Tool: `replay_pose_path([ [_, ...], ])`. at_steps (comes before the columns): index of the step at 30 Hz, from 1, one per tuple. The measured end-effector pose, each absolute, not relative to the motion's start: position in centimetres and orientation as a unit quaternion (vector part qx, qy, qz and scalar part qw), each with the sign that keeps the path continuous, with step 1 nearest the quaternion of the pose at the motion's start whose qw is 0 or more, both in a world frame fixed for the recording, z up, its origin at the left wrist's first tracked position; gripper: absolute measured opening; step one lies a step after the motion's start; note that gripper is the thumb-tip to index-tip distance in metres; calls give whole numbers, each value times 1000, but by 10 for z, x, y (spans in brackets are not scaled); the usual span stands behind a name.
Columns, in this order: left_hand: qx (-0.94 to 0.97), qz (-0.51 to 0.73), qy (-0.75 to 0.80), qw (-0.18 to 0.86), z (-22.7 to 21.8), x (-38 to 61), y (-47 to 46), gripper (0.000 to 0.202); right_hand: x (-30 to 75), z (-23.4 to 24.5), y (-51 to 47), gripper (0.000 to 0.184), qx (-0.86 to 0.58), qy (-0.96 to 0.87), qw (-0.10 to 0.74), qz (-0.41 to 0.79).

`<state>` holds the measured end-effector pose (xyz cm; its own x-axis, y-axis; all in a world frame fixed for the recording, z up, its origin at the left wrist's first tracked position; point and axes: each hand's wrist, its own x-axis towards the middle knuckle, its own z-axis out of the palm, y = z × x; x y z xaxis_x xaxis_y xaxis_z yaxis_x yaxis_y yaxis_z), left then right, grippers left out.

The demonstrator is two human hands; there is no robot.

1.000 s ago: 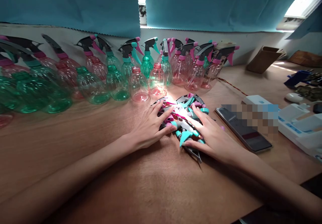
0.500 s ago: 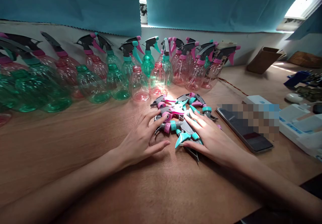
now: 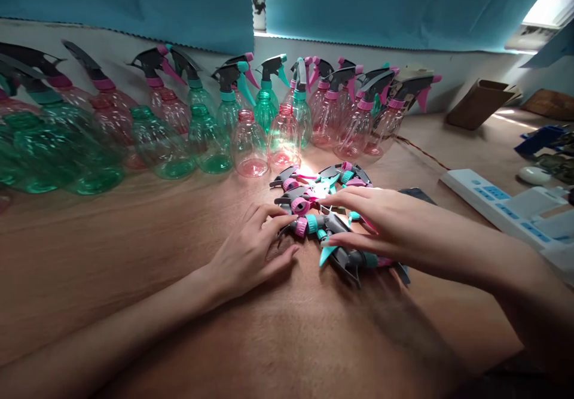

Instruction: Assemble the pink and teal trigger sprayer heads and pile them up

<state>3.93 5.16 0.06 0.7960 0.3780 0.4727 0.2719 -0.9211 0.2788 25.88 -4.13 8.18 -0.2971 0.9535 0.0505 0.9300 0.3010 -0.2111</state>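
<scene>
A heap of loose spray-trigger heads (image 3: 314,198), grey with pink or teal collars, lies in the middle of the brown table (image 3: 134,255). My left hand (image 3: 249,249) rests flat at the heap's left edge, fingers spread and touching a pink-collared head. My right hand (image 3: 381,222) lies over the heap's right side, fingers stretched out across the heads, thumb beside a teal trigger (image 3: 326,254). Neither hand grips anything. Behind the heap stand two uncapped pink bottles (image 3: 249,148).
A long row of pink and green spray bottles (image 3: 197,118), many with triggers fitted, lines the back of the table under teal blinds. A white power strip (image 3: 493,204) and a phone, partly hidden by my right arm, lie at the right. A cardboard box (image 3: 478,103) stands far right.
My right hand has swung left across the heap, with its arm now lying over the phone. My left hand has drawn back slightly to the heap's left edge.
</scene>
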Motion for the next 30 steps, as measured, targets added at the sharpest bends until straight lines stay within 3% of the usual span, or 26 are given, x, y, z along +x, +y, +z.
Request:
replay_pose_path([
  [7, 941, 277, 171, 89, -1, 40, 51, 25, 226, 101, -15, 25, -516, -848, 77, 94],
  [10, 945, 273, 166, 63, -1, 43, 50, 17, 221, 105, -5, 21, -511, -852, 40, 108],
  [19, 954, 255, 158, -14, -6, 53, 48, 19, 222, 107, 11, 15, -533, -828, -84, 153],
  [30, 946, 273, 171, 33, -1, 45, 45, 17, 244, 106, 11, 9, -560, -818, -72, 110],
])
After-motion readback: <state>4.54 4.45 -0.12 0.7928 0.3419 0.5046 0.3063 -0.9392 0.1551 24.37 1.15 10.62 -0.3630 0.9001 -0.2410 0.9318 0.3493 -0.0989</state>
